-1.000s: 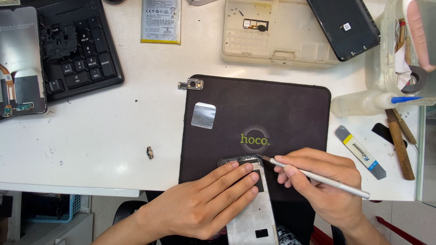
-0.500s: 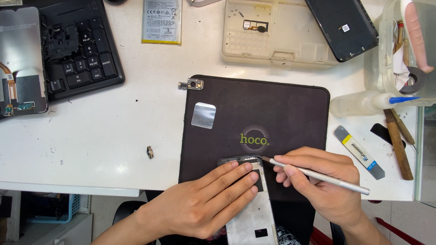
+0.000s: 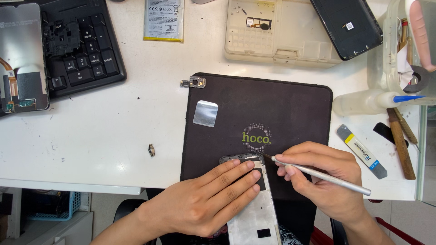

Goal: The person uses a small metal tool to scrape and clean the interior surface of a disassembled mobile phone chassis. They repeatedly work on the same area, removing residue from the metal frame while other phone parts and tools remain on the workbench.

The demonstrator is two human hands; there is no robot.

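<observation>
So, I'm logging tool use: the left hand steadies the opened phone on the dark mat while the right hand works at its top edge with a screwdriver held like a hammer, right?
Not quite. In the head view the right hand holds the thin silver tool like a pen, not a hammer. The left hand does steady the opened phone on the dark mat.

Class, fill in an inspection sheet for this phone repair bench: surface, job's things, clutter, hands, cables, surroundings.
Surface: white table with a dark work mat.
Job's things: opened phone frame on the mat; thin metal tool.
Clutter: battery, keyboard, beige parts tray, black back cover, spudger, squeeze bottle.
Hands: left hand presses the frame; right hand grips the tool.
Cables: orange flex ribbon on a detached screen.
Surroundings: blue basket under the table.
</observation>
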